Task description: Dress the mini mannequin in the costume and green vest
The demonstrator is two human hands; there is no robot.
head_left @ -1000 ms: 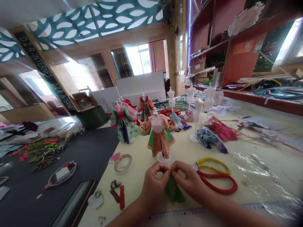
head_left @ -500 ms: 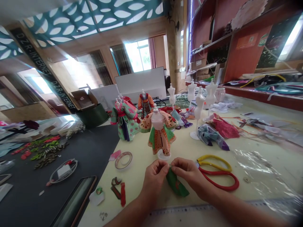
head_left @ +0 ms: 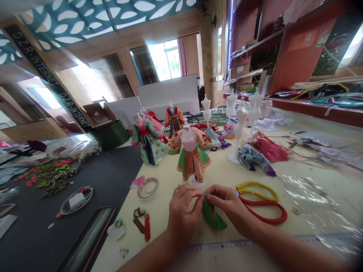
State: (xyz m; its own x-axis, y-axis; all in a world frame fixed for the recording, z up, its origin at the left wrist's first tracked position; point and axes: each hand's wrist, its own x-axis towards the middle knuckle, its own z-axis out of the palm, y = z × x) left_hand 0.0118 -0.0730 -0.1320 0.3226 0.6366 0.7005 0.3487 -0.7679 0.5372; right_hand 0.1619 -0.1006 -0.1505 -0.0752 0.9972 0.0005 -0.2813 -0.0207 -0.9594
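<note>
A small piece of green cloth [head_left: 213,216] with a reddish patch hangs from the pinched fingertips of my right hand [head_left: 227,200], above the pale tabletop. My left hand [head_left: 184,207] meets it at the cloth's top corner, index finger stretched toward the right fingertips and thumb bent beside the cloth. A tiny shiny bit shows between the fingertips, too small to name. Just beyond my hands stands a mini dress form [head_left: 189,141] in a peach and green outfit. Scissors with one yellow and one red handle [head_left: 262,204] lie beside my right hand, their blades mostly hidden.
A tape roll [head_left: 148,187], ribbon scraps [head_left: 146,227] and a phone-like device [head_left: 87,241] lie left. A ruler [head_left: 221,244] runs along the front. Bare white dress forms [head_left: 240,119], cloth pieces [head_left: 255,158] and clear plastic [head_left: 314,200] are at right. Dressed forms [head_left: 147,139] stand behind.
My left hand has turned and its index finger has straightened toward the right fingertips, with the thumb lower. My right hand keeps its pinch on the green cloth. The view has shifted slightly.
</note>
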